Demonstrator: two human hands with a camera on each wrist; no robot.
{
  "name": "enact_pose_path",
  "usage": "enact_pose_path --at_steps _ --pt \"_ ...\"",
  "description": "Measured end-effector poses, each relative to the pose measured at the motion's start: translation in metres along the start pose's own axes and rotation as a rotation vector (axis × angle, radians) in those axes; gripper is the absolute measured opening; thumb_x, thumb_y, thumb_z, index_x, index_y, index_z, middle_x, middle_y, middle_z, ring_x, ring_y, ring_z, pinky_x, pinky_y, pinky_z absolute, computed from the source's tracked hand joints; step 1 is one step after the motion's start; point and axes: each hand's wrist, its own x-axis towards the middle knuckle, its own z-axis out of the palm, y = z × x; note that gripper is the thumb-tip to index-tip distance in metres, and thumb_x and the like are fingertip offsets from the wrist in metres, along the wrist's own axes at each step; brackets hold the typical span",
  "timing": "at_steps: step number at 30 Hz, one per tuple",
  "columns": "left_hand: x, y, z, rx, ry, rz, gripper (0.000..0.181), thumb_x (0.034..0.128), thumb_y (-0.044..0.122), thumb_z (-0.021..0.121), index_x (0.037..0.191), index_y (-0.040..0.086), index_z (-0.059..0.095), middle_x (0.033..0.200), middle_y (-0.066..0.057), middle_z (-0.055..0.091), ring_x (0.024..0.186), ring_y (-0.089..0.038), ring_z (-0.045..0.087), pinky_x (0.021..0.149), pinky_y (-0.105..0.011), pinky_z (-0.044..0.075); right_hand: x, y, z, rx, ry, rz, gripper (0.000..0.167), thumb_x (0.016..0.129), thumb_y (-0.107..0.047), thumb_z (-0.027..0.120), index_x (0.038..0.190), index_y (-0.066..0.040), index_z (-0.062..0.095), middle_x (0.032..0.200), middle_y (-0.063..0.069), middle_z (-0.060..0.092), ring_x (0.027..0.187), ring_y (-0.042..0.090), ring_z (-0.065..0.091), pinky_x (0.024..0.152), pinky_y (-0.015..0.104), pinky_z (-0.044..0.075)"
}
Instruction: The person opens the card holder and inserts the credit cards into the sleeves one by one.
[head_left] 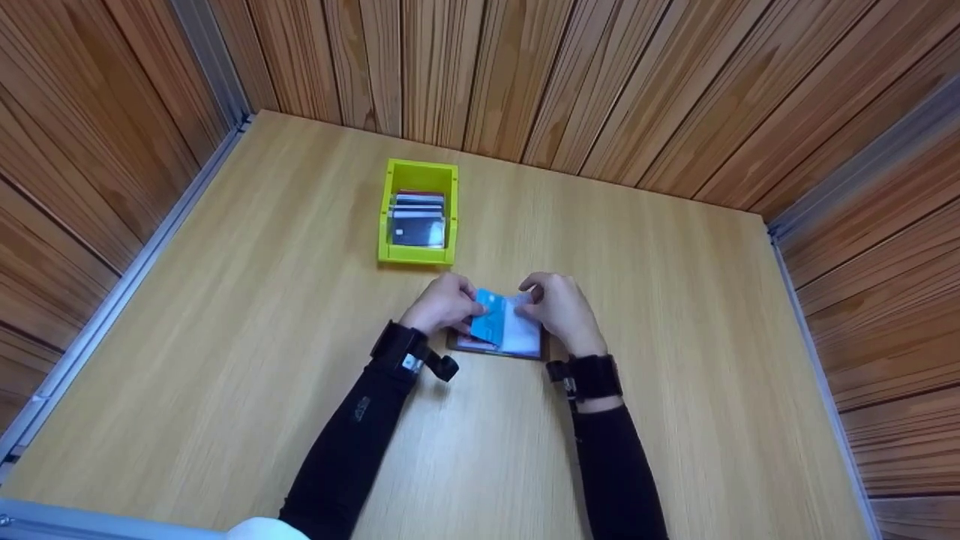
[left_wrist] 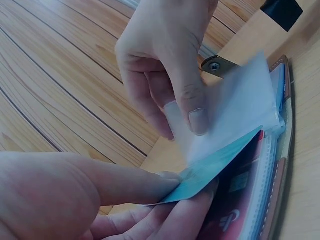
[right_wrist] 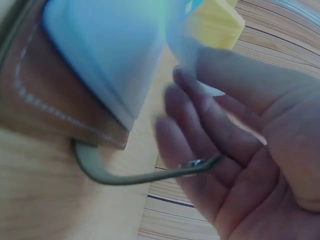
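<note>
One snap strap (left_wrist: 219, 65), beside my right hand (head_left: 564, 309), shows in both wrist views but not from my head. Beyond my left hand (head_left: 444, 304), a yellow-green bin (head_left: 421, 177) holds cards (head_left: 417, 229); beneath both grips, the open card holder (right_wrist: 47, 87) bears a red card (left_wrist: 226, 207). My left thumb and fingers pinch a blue card (head_left: 490, 319), my right a clear sleeve (left_wrist: 237, 102).
</note>
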Motion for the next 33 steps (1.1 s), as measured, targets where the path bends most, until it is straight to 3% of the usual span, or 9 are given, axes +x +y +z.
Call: enact_pose_path --at_steps 5,10,17,25,33 --pt "0.001 0.001 0.0 0.004 0.0 -0.018 0.017 0.0989 0.011 0.079 0.102 0.007 0.063 0.097 -0.005 0.061 0.067 -0.014 0.066 0.058 -0.021 0.059 -0.001 0.0 -0.004 0.083 -0.039 0.101 0.027 0.099 -0.01 0.08 0.125 -0.004 0.079 0.111 0.013 0.079 0.09 0.02 0.068 0.075 0.028 0.055" --pt "0.0 0.001 0.0 0.014 -0.001 -0.03 0.017 0.0993 0.011 0.079 0.1 0.008 0.062 0.096 -0.005 0.062 0.067 -0.014 0.067 0.059 -0.022 0.059 -0.003 -0.003 -0.003 0.112 -0.018 0.171 0.021 0.097 -0.01 0.082 0.116 -0.002 0.08 0.111 0.013 0.079 0.086 0.017 0.066 0.071 0.024 0.052" --pt "0.0 0.001 0.001 0.028 0.013 -0.019 0.019 0.099 0.011 0.079 0.095 0.009 0.061 0.092 -0.004 0.062 0.064 -0.013 0.066 0.058 -0.022 0.059 -0.004 -0.003 -0.005 0.093 0.03 0.153 0.015 0.099 -0.015 0.08 0.108 -0.003 0.079 0.102 0.013 0.078 0.083 0.018 0.066 0.068 0.025 0.05" --pt "-0.002 0.003 0.009 0.058 0.059 0.032 0.017 0.0969 0.01 0.081 0.095 0.006 0.065 0.091 -0.004 0.063 0.058 -0.009 0.063 0.053 -0.019 0.054 -0.003 0.012 -0.01 0.076 -0.097 0.183 0.017 0.101 -0.01 0.075 0.116 -0.002 0.077 0.104 0.01 0.076 0.088 0.019 0.066 0.072 0.025 0.05" --pt "-0.002 0.006 0.02 0.118 0.073 0.077 0.015 0.0981 0.015 0.082 0.095 0.008 0.069 0.085 -0.001 0.065 0.057 -0.01 0.06 0.052 -0.021 0.05 -0.003 0.013 -0.011 0.085 -0.148 0.201 0.021 0.105 -0.015 0.071 0.124 -0.006 0.074 0.116 0.014 0.075 0.099 0.025 0.068 0.08 0.031 0.053"
